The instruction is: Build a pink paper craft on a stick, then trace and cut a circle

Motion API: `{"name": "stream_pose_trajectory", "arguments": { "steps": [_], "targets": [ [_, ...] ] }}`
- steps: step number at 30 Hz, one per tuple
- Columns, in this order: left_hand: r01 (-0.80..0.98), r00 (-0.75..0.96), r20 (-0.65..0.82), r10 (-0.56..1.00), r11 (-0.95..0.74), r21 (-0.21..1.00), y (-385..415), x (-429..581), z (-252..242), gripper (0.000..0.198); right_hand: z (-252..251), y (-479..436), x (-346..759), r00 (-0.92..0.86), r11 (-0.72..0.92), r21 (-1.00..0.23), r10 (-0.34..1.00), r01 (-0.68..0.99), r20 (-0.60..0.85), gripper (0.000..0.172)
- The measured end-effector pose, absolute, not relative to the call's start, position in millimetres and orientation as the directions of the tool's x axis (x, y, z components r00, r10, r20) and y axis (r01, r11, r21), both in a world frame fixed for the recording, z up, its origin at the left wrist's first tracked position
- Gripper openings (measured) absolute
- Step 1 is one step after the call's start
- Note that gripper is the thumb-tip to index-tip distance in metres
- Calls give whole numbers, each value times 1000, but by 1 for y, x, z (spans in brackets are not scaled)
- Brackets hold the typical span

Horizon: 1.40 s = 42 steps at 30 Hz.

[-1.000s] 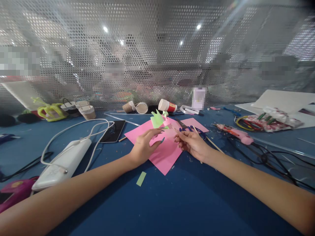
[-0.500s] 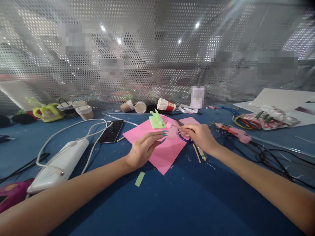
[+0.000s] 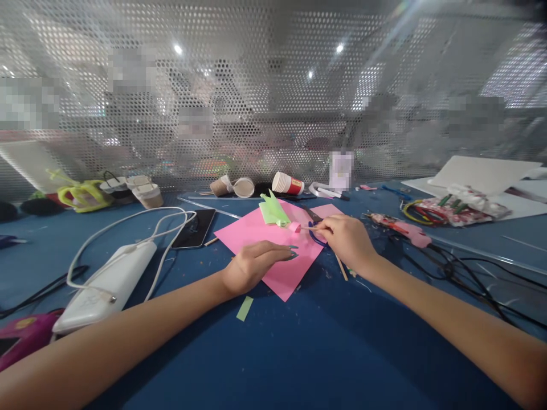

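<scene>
While the right hand (image 3: 347,242) pinches a thin stick (image 3: 309,228) between thumb and fingers above a pink sheet (image 3: 273,267), the left hand (image 3: 254,265) is spread flat over the sheet's near side, fingers together; whether it grips anything cannot be told. The stick points left, its far end at a small pink curl (image 3: 294,227), just beside a jagged piece of green paper (image 3: 273,212) over the sheet's far part. Scissors (image 3: 313,215) with blue handles lie partly hidden behind the right hand, and a second stick (image 3: 342,269) lies below it. On the blue table (image 3: 273,359), a green strip (image 3: 244,308) lies near the left wrist, with a phone (image 3: 194,229) farther left and cups (image 3: 287,183) before a perforated screen (image 3: 273,85)
</scene>
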<state>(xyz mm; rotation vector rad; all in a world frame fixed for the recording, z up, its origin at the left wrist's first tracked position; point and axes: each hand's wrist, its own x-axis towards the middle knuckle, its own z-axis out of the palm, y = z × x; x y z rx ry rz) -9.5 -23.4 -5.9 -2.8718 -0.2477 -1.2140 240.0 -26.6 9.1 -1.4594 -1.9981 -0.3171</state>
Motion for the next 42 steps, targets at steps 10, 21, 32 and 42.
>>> {"name": "stream_pose_trajectory", "arguments": {
  "steps": [10, 21, 32, 42],
  "targets": [
    [126, 764, 644, -40, -970, -209, -35, -4, 10, 27, 4, -32, 229, -274, 340, 41, 676, 940, 684, 25],
    [86, 696, 709, -114, -967, -240, -38, -3, 19, 29, 4, -32, 231, -332, 338, 136, 633, 931, 700, 27],
    [399, 222, 846, 485, -837, 375, -14, -7, 53, 11, 8, -37, 219, -596, 724, 185, 364, 665, 716, 32],
    [257, 161, 332, 929, -365, 895, 9, -12, 36, 29, 14, -47, 216, -280, 821, -170, 369, 545, 886, 21]
  ]
}}
